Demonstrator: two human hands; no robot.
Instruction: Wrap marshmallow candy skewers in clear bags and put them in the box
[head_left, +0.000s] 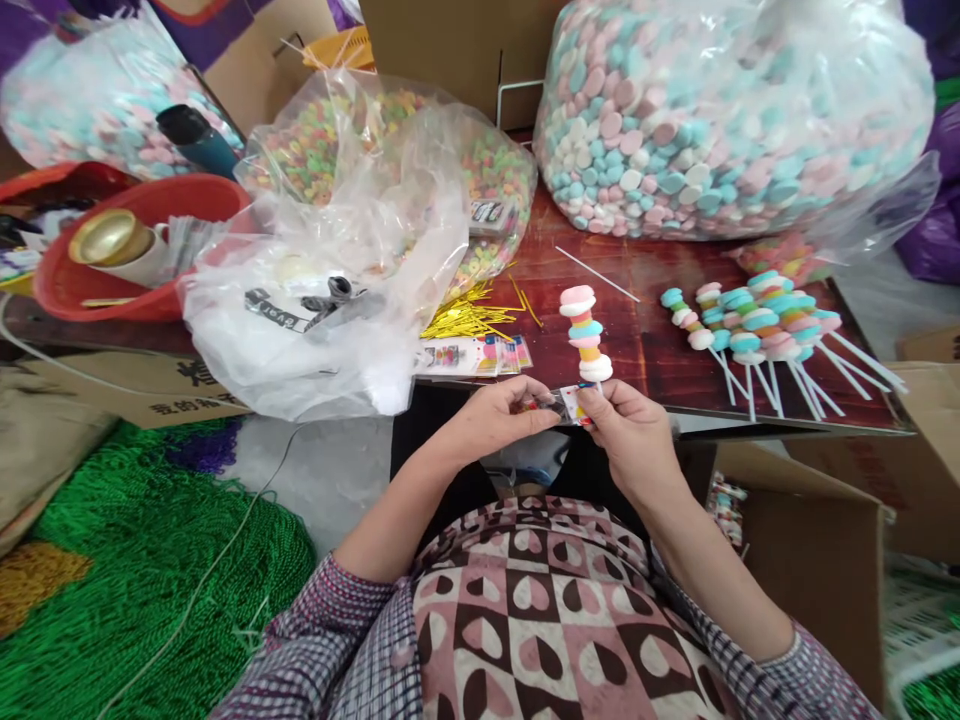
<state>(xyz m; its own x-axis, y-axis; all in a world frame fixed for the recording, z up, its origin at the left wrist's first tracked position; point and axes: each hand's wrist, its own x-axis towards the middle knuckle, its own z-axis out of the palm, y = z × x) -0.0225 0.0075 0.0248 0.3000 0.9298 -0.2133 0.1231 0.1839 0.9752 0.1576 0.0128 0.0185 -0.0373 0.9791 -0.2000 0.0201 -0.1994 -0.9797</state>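
Upright above my right hand (634, 430) stands a marshmallow skewer (586, 332) in pink, white, yellow and blue; its white stick runs down into that closed hand. Between my hands is a small clear plastic packet (571, 404) with a printed card part. My left hand (514, 408) pinches the packet's left end, while the right thumb presses on its other end. Flat printed packets (480, 354) lie at the table edge left of the hands, beside a pile of gold twist ties (472, 318). Several finished-looking marshmallow skewers (757, 318) lie at the right.
A huge bag of marshmallows (720, 130) stands at the back right of the dark red table (525, 270). Bags of coloured ring candy (390, 130), crumpled plastic (315, 320) and a red basin (142, 290) fill the left. A loose white stick (596, 275) lies behind the skewer. An open carton (810, 560) sits below right.
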